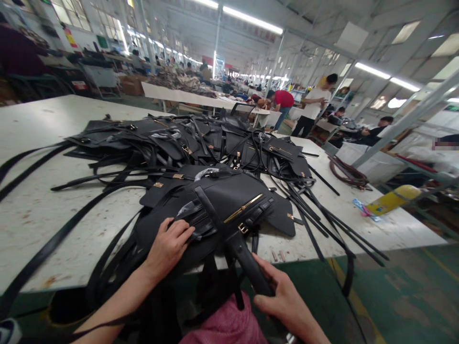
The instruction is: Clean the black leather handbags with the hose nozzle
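Observation:
A black bag with a gold zipper and a gold buckle lies at the near edge of the table, among its own straps. My left hand rests on its left part, palm down, fingers slightly bent and touching the bag beside bunched black straps. In my right hand is a wide black strap, gripped between thumb and fingers. It runs up to the bag near the buckle, and its lower end hangs past the table edge. My fingertips under the strap are partly hidden.
Behind lies a heap of black bags with gold fittings. Long loose straps trail across the white table. At the right are a yellow cylinder and a coil of brown straps. Several people work at tables beyond.

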Motion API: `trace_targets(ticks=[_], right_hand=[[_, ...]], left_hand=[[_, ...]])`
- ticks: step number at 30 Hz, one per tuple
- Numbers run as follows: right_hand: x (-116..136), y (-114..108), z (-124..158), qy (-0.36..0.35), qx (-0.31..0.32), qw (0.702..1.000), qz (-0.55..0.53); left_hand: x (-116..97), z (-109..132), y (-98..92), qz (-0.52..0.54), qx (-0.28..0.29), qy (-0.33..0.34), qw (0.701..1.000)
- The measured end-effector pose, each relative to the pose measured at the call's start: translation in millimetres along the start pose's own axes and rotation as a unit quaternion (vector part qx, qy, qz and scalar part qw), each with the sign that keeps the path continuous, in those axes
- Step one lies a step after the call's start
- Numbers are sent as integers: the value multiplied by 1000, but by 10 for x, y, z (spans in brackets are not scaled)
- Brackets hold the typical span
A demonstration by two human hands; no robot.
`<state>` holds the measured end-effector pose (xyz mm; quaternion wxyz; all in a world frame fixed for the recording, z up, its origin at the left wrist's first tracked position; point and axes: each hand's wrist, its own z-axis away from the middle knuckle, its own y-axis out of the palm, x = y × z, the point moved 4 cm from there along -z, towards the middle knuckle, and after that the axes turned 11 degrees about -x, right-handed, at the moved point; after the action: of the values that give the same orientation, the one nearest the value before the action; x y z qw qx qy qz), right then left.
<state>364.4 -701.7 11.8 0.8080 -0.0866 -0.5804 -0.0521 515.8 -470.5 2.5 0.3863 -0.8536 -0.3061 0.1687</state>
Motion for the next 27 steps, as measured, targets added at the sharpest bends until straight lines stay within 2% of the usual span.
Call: trace_targets(ticks=[3,7,9,12,15,18,21,23,27], right_hand=[[2,-54,98,11,-7,1000,4],[177,21,101,9,4,1000,-10],[329,87,1,-11,14,1000,14],[539,243,-270,-57,62,993,85],[637,422,-566,-76,106,981,142],[706,533,-728,-109,91,977,160],[815,514,-698,-152,37,981,112],[871,454,-620,-156,23,983,89],[847,343,-520,-96,66,986,121]], left_hand=[[-40,123,25,11,-46,-4,999],[-92,112,10,27,-68,5,997],[-122,117,4,29,-76,11,997],[-158,152,18,26,-93,15,995],[-182,191,64,32,-88,30,995],[-191,216,106,36,-68,44,996],[-189,233,118,30,-63,46,997],[-191,241,124,28,-65,48,996],[-190,243,133,30,-74,48,996]])
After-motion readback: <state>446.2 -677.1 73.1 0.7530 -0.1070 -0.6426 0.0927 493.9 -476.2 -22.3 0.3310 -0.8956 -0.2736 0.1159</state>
